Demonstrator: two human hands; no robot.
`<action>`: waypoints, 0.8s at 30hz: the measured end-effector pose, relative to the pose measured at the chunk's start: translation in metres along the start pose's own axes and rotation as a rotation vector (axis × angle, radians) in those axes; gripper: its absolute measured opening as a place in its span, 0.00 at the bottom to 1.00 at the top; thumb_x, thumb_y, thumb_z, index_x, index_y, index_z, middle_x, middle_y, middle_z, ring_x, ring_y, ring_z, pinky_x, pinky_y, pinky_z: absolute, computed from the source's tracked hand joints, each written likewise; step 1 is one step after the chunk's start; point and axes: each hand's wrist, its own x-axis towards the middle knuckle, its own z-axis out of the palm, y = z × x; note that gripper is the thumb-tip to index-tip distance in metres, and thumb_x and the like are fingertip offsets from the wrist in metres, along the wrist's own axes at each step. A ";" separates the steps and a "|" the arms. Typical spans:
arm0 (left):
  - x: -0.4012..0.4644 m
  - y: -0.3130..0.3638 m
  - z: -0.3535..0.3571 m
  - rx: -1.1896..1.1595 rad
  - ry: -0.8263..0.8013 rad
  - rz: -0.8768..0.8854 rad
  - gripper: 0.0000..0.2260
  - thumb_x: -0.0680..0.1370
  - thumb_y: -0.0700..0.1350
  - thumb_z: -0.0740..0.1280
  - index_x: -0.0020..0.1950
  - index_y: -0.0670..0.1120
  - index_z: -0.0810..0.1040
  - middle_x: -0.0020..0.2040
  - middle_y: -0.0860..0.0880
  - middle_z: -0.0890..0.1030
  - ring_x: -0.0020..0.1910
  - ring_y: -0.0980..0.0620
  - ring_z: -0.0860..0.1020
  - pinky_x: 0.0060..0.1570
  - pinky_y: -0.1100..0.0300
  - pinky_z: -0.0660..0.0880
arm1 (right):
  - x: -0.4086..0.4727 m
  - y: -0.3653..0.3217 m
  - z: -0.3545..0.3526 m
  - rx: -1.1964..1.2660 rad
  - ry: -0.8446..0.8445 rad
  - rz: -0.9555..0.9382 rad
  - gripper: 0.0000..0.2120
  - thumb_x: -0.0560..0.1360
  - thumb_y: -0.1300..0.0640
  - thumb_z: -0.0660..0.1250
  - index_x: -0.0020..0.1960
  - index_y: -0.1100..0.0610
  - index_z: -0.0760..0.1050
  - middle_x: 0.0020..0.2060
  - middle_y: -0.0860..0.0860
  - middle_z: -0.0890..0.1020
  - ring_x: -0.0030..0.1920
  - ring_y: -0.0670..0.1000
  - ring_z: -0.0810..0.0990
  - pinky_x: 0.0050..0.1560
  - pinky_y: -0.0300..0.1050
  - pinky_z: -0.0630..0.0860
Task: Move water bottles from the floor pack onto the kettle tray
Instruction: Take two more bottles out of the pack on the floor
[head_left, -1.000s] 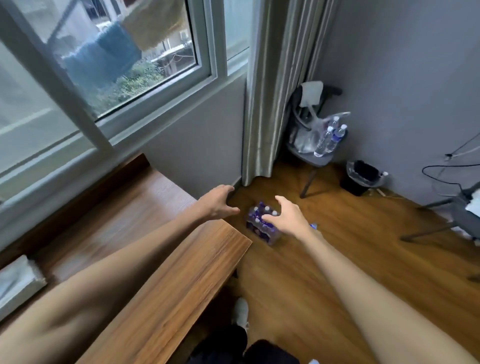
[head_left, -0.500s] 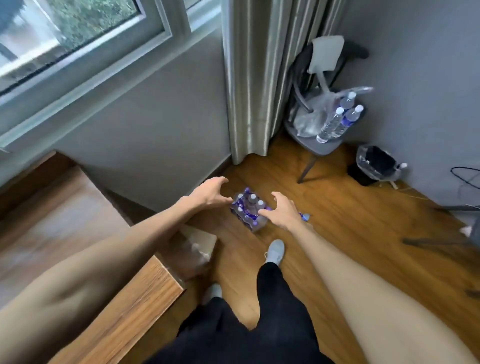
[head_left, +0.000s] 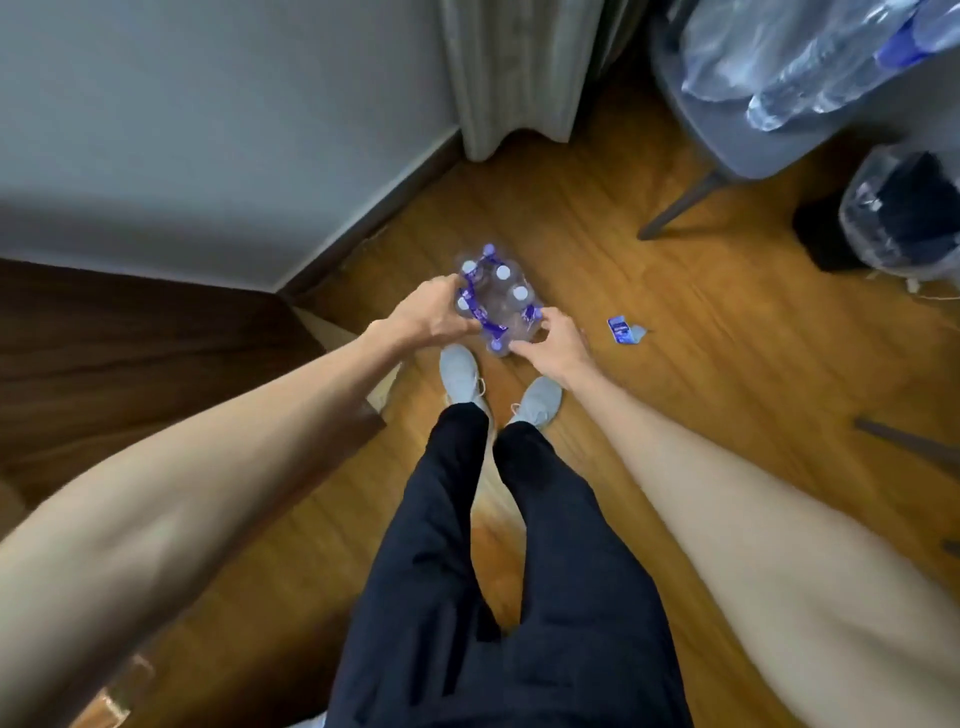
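Note:
A shrink-wrapped pack of small water bottles (head_left: 497, 293) with white caps and blue-purple labels sits on the wooden floor just ahead of my feet. My left hand (head_left: 427, 318) presses against the pack's left side, fingers curled onto the wrap. On the pack's near right corner my right hand (head_left: 551, 344) has its fingertips touching the plastic. Whether the pack is lifted off the floor I cannot tell. No kettle tray is in view.
A grey chair (head_left: 737, 130) with large clear bottles (head_left: 810, 62) on its seat stands at the upper right. Beside it is a black bin (head_left: 904, 218) lined with plastic. A blue scrap (head_left: 619, 329) lies on the floor. A dark wooden desk side (head_left: 130, 353) is at my left, a curtain (head_left: 519, 73) ahead.
I have bent down and stepped closer, so the view tilted to the floor. Both hands moved from hovering near the pack to touching its two sides.

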 end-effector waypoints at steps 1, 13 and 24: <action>0.021 -0.006 0.012 0.000 -0.014 0.015 0.27 0.73 0.50 0.73 0.69 0.42 0.72 0.66 0.41 0.78 0.63 0.41 0.77 0.57 0.56 0.72 | 0.023 0.009 0.010 -0.005 -0.015 0.008 0.30 0.71 0.53 0.77 0.69 0.59 0.72 0.65 0.57 0.78 0.68 0.57 0.74 0.67 0.53 0.71; 0.258 -0.086 0.143 0.169 -0.042 0.059 0.22 0.75 0.45 0.70 0.67 0.40 0.72 0.61 0.39 0.79 0.58 0.39 0.78 0.54 0.50 0.75 | 0.268 0.097 0.124 -0.020 0.043 0.027 0.28 0.74 0.56 0.72 0.72 0.58 0.70 0.65 0.57 0.79 0.67 0.58 0.76 0.66 0.46 0.71; 0.364 -0.096 0.186 0.273 0.056 0.153 0.20 0.75 0.41 0.68 0.66 0.40 0.71 0.60 0.34 0.77 0.58 0.34 0.78 0.52 0.48 0.72 | 0.366 0.120 0.155 -0.378 0.245 -0.034 0.21 0.77 0.61 0.67 0.68 0.54 0.67 0.64 0.58 0.76 0.64 0.62 0.77 0.58 0.55 0.75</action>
